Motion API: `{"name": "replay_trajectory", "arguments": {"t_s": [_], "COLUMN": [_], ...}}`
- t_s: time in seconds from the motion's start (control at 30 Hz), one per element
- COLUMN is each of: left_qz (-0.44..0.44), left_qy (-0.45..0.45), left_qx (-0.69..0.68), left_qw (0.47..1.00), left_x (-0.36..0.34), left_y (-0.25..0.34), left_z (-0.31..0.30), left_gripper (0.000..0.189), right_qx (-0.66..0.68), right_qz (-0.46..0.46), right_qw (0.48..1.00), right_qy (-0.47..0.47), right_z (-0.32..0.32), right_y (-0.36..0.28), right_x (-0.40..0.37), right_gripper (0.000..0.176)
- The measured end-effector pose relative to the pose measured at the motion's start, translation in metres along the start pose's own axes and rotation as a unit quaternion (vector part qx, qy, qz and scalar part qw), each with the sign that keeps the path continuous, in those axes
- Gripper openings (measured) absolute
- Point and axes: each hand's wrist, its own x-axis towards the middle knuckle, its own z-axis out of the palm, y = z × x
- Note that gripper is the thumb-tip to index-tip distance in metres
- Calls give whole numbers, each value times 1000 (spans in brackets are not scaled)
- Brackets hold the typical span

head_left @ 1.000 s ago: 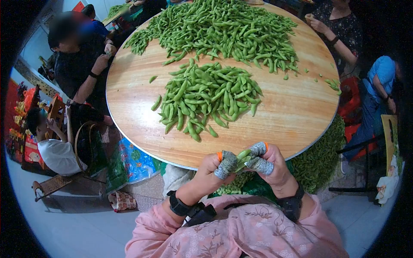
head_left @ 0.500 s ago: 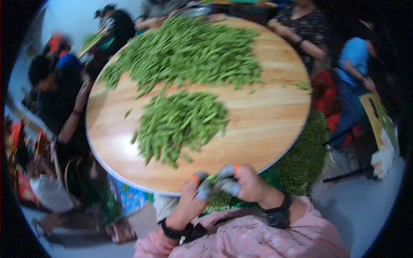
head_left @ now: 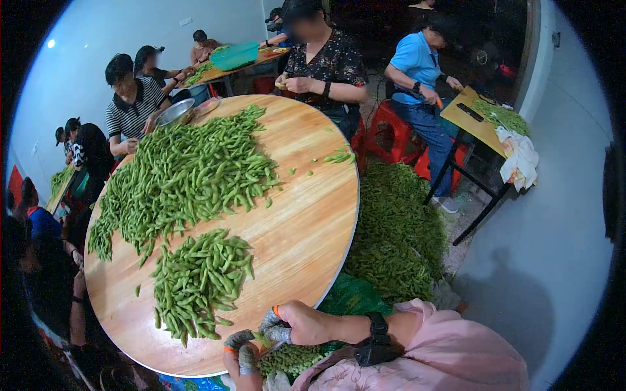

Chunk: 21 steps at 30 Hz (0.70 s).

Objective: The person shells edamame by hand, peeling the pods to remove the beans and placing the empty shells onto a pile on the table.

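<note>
Left hand [head_left: 242, 363] sits beside right hand [head_left: 301, 324], fingers [head_left: 248, 358] bent.

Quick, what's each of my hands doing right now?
Left hand: closed, wrapped fingertips pinching a green pod.
Right hand: closed, wrapped fingertips drawn together beside the same pod; whether they grip it can't be told.

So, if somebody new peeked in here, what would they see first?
Probably the big heap of green pods, spread over the far side of the round wooden table, with a smaller heap nearer us. Next, the bright red stools beyond the table's right side. At its near edge, the left hand and right hand meet at a green pod.
</note>
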Motion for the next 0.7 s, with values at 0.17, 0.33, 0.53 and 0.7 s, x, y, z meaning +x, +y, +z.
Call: {"name": "replay_trajectory", "arguments": {"t_s": [0.17,0.33,0.53,0.7], "left_qz": [107,195,112,162], "left_qy": [-12,36,28,43], "left_qx": [288,423,202,278], "left_qw": [952,884,973,946], "left_x": [3,-5,0,3], "left_y": [7,19,4,4], "left_z": [6,23,10,7], "left_gripper": [28,23,23,17], "right_qx": [-32,-27,52,69], "right_qz": [-13,-38,38,40], "right_qw": [999,998,998,997], "right_qy": [-18,50,6,0], "right_z": [5,15,16,16], "right_y": [0,11,1,1], "right_x": [-1,0,6,8], "right_gripper": [13,14,10,10]}}
